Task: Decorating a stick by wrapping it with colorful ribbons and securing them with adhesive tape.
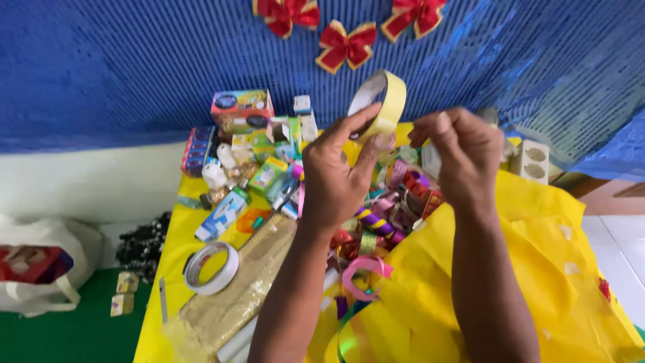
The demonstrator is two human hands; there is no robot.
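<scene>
The person is holding up a roll of yellow tape [377,102] in the left hand [339,178], with the thumb and fingers closed around its rim so it stands high above the table. The right hand [463,158] is close beside it, with its fingertips pinched together near the edge of the roll, as if picking at the loose end. I cannot see any strip of tape pulled out, so it looks like the tape has not been peeled yet and nothing has been stuck down. Under the hands lies a big yellow cloth [537,269] that is still open and loose. On it sits a heap of shiny curly ribbons [383,225], a pink ribbon loop [363,274], and many small boxes and bottles [248,161] near the back. Another roll of clear tape [211,267] lies flat beside a long gold wrapped box [242,289]. Three red bows [346,44] hang on the blue curtain [121,67] behind. A white bag [40,269] rests on the green floor, well apart from the table.
</scene>
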